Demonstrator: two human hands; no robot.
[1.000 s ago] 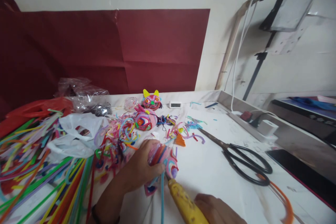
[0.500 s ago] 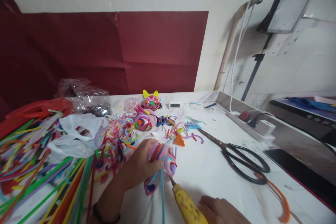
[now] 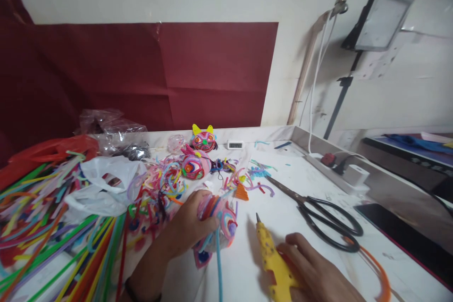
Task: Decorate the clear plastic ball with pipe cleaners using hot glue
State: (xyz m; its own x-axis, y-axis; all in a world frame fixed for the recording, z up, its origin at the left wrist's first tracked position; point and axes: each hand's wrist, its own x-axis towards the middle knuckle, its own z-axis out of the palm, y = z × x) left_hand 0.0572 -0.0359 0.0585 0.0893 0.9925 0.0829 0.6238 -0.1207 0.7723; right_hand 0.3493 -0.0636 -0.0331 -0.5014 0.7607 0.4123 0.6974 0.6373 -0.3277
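My left hand (image 3: 193, 224) grips a colourful ornament (image 3: 226, 221) covered with coiled pipe cleaners, my thumb pressing on its near side. A light blue pipe cleaner (image 3: 218, 264) runs from under the thumb down to the bottom edge. To the right, my right hand (image 3: 314, 266) is closed round a yellow hot glue gun (image 3: 274, 257), its metal tip pointing away from me and apart from the ornament. Part of the grip is hidden by my fingers. An orange ridged piece (image 3: 242, 192) lies just beyond the ornament.
Black-handled scissors (image 3: 304, 200) and a phone (image 3: 403, 236) lie at right, near a power strip (image 3: 339, 174). Many loose pipe cleaners (image 3: 81, 255) and a white plastic bag (image 3: 109, 179) fill the left. Two finished-looking ornaments (image 3: 196, 166) sit at the back near a small digital display (image 3: 235, 144).
My right hand has drawn the glue gun away from the ornament, to the right. My left hand stays nearly in place, still holding the ornament and the blue pipe cleaner.
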